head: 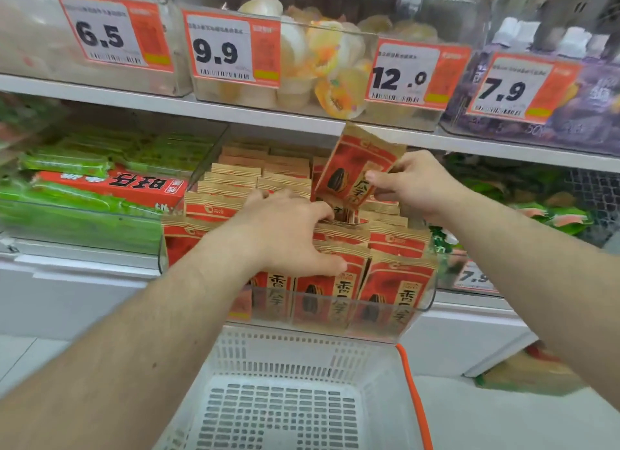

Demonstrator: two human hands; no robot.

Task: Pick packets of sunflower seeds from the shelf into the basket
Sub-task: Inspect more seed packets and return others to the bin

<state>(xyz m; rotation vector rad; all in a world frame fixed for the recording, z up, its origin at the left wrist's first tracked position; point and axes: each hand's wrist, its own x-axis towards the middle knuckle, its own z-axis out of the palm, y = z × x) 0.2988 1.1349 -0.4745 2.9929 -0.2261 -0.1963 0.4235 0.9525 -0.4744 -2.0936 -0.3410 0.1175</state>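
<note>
Step in hand: the pick. Our right hand (414, 181) pinches one packet (355, 166) by its lower right side, thumb on the front face. The packet is tilted, raised clear of the rows, and sits just under the shelf edge (235, 112) at 12 o'clock.

Our left hand (292, 233) is curled over the front rows of packets in the clear bin (419, 302), fingertips dug between packs and thumb pressed on a front one. Whether it's gripping one to pull or just steadying the stack, we can't tell for sure; it reads as a grip.

Basket (295, 349) sits at 6 o'clock, directly below the bin, orange handle (414, 396) on its right. The floor we can see has no packets on it, so we judge we're at the very start.

Next move, as we see it: bring the right hand down and toward us, clear the bin's front lip, then let go over the basket. The drop is short and the packet light, so there's little risk. Watch that the left hand doesn't drag neighbouring packs out over the lip.
</note>
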